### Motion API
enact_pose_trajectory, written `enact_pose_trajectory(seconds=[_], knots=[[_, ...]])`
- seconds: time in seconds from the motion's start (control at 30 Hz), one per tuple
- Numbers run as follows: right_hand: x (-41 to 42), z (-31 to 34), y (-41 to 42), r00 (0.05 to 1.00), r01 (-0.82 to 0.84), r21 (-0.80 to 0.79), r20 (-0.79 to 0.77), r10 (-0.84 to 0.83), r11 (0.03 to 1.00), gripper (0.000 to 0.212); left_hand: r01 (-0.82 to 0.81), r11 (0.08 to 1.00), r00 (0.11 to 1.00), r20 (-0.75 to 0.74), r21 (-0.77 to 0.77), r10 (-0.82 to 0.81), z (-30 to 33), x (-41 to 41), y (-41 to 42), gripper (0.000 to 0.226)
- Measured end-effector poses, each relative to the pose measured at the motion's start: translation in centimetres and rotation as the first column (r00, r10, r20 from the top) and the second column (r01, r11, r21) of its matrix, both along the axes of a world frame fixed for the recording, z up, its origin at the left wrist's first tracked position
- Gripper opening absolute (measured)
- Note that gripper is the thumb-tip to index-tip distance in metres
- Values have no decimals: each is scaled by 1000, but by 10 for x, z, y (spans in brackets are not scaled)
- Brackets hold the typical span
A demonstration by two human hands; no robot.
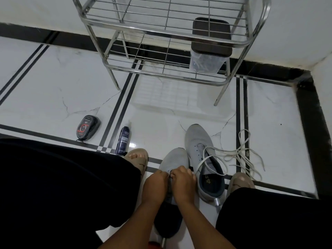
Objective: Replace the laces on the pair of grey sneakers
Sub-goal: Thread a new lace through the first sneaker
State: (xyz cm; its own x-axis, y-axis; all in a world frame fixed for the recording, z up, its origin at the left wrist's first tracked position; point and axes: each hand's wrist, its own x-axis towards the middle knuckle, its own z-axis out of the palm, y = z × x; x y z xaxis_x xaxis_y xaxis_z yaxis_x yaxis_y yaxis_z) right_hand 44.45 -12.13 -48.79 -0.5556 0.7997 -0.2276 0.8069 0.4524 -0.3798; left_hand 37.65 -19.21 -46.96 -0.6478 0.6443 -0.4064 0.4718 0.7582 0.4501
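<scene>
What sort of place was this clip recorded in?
Probably a home entryway or hallway corner: a glossy tiled floor with black borders, a steel shoe rack against the wall, and shoe polish beside a spray can on the floor.

I count two grey sneakers [173, 159] [197, 139] on the floor below the one metal rack [168, 29], and one loose white lace [240, 153] right of them. Left of the rack sit one spray can [123, 139] and one black polish sponge [88, 128]. One lidded container [209, 51] stands on the rack.
</scene>
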Motion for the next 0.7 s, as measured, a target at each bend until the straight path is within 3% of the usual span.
enact_pose_trajectory(seconds=[0.17, 0.3, 0.7], knots=[[3, -1, -2, 998, 39, -68, 57, -35, 997, 15, -114, 992, 993, -1, -55, 114, 3, 2, 11, 25], [4, -4, -4, 994, 107, -84, 30, -104, 991, 12, -78, 993, 997, 1, -94, 79, 1, 3, 12, 27], [9, -11, -2, 937, 305, -274, -83, -338, 912, 8, -175, 984, 982, 83, 37, 171, -9, 3, 6, 21]])
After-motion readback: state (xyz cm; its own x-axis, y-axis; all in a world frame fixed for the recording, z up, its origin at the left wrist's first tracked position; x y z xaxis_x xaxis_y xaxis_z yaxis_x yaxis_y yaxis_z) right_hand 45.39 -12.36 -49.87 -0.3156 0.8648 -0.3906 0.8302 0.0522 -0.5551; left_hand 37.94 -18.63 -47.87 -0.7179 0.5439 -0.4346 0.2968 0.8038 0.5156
